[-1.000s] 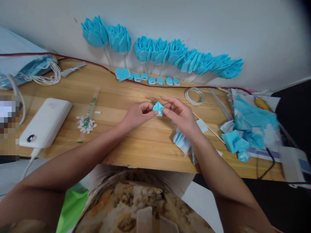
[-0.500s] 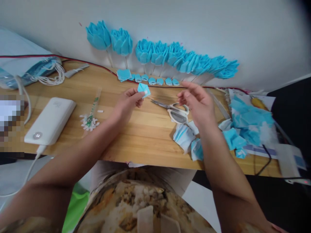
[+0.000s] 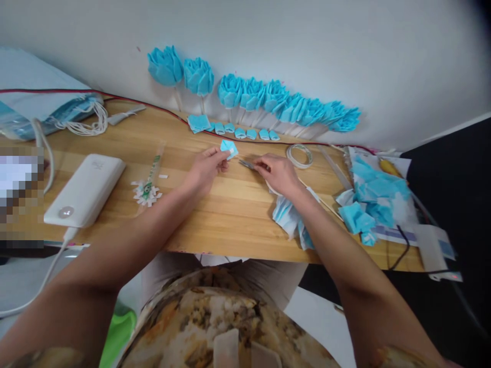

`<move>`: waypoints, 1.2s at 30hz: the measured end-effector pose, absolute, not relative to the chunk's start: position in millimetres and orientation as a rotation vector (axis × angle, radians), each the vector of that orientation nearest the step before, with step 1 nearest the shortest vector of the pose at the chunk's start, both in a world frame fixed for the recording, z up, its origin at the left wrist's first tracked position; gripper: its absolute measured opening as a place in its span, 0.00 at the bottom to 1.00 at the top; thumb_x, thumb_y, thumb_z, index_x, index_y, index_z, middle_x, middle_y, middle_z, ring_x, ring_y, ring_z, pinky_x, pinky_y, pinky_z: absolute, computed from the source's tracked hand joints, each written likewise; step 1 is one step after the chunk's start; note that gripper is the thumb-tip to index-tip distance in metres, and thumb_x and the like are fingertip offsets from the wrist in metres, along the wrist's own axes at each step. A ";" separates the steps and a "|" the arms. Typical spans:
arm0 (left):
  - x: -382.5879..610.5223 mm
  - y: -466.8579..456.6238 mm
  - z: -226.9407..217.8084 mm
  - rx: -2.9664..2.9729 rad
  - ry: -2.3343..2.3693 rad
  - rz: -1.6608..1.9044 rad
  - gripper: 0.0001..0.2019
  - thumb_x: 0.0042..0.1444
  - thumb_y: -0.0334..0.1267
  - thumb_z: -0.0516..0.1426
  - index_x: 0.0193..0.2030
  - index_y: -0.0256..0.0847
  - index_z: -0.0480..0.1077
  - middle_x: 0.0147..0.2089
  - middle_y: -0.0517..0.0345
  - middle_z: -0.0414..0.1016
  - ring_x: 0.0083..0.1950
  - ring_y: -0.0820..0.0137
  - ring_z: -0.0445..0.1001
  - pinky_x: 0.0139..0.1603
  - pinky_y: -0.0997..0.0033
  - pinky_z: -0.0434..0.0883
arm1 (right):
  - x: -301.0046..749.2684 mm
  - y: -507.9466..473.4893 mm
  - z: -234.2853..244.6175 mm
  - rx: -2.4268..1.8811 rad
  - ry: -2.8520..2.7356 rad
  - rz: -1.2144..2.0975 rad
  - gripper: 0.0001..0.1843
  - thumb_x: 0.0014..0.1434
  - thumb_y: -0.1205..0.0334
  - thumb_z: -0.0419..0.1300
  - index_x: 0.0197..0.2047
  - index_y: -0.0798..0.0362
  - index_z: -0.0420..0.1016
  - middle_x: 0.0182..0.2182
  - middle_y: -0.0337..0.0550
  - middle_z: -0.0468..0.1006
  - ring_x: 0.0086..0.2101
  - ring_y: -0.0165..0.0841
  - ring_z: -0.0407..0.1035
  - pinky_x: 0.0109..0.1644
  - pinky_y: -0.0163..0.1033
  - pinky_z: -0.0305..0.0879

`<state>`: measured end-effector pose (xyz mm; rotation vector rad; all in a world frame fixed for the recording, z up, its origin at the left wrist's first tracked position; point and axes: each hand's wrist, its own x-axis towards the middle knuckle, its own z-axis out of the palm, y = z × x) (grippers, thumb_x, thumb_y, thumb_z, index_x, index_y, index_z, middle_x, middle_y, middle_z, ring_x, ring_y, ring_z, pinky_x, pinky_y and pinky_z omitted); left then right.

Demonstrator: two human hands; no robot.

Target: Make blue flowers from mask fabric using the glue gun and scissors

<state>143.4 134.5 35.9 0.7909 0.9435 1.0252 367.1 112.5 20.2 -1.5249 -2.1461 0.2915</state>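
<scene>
Pale wall [image 3: 287, 41] rises behind one wooden bench [image 3: 245, 220], and nine blue flowers [image 3: 199, 76] on thin stems lean against it; those toward the right overlap, so the count is less sure there. Below them lie seven little tabs [image 3: 240, 133] in a row, next to one stack of blue squares [image 3: 198, 123] whose layers are too fine to number. One red-and-black cord [image 3: 169, 108] runs along the back.

Two bare hands work over the middle of the bench. The left hand [image 3: 203, 171] has its grip pinching one folded blue piece [image 3: 227, 147] by its lower corner, between thumb and fingers, near the row of tabs. The right hand [image 3: 282, 176] is bent down over one pair of scissors [image 3: 246, 164], blades toward the left hand; the fingers hide most of it, and I cannot tell whether that grip is fully pressed together.

Near the right hand lie one tape roll [image 3: 299, 156] and one thin stick [image 3: 330, 208], with two crumpled pieces [image 3: 284, 217] beside and partly under the forearm. Farther right is a heap of blue scraps [image 3: 379, 189], too tangled to count, with one yellow handle [image 3: 388, 166]. To the left lie one white power bank [image 3: 86, 189] and one clear strip [image 3: 156, 166] bearing white cut bits [image 3: 147, 191].
</scene>
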 end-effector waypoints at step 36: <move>150.7 121.0 29.7 1.102 0.918 0.722 0.10 0.52 0.37 0.64 0.23 0.38 0.73 0.21 0.62 0.69 0.23 0.78 0.64 0.25 0.77 0.61 | 349.8 80.0 39.4 -1.222 -1.890 0.105 0.08 0.68 0.56 0.58 0.37 0.41 0.78 0.36 0.45 0.83 0.39 0.43 0.76 0.48 0.54 0.71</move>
